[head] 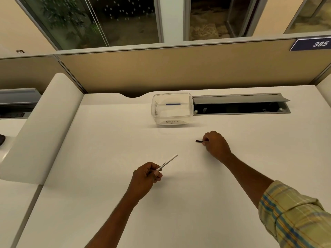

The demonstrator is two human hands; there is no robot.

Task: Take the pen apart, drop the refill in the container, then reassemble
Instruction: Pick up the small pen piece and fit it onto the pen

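Note:
My left hand is closed around a white pen barrel that points up and to the right, above the white desk. My right hand rests on the desk further back and right, pinching a small dark pen piece whose tip sticks out to the left. A clear plastic container labelled "RECYCLE" stands at the back of the desk. A thin blue refill lies inside it, with small springs near its left wall.
An open grey cable trough runs along the desk's back edge, right of the container. A tan partition rises behind the desk. A white curved divider borders the desk on the left.

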